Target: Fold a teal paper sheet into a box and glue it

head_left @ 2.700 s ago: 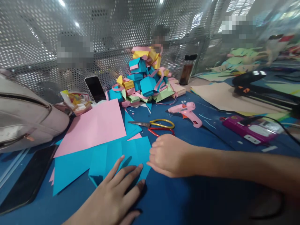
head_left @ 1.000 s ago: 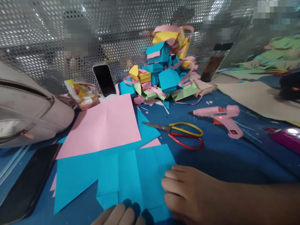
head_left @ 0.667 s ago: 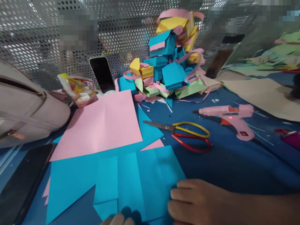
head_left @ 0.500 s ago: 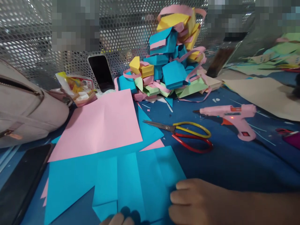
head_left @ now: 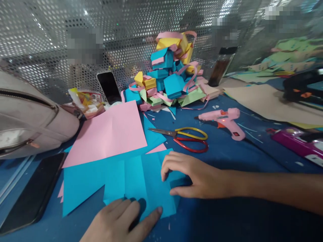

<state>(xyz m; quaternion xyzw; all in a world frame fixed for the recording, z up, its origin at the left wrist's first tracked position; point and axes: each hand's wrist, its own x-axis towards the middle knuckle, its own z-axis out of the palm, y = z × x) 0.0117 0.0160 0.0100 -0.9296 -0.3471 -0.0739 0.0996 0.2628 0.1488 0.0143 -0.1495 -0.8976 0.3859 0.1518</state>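
A creased blue sheet of paper [head_left: 136, 174] lies flat on the table, with fold lines running along it. My left hand [head_left: 118, 218] rests on its near edge, one finger or the thumb stretched out to the right, the others bent against the paper. Over the sheet's right part is my right hand [head_left: 191, 174], fingers curved and apart from the thumb, gripping nothing. Just beyond that hand lie scissors [head_left: 179, 134] with one yellow and one red handle. A pink sheet [head_left: 108, 134] covers more blue paper to the left.
A pink glue gun [head_left: 224, 121] lies at right, near a purple tool [head_left: 300, 143]. Folded paper boxes [head_left: 174, 84] are piled at the back beside a dark bottle [head_left: 220, 69]. A bag [head_left: 37, 114], a black phone [head_left: 32, 191] and a propped phone [head_left: 109, 86] stand or lie left.
The view has shifted, bringing more of both hands into sight. My right hand has moved up the blue sheet, its bunched fingers now spread. The left hand's digit now stretches across the near edge.
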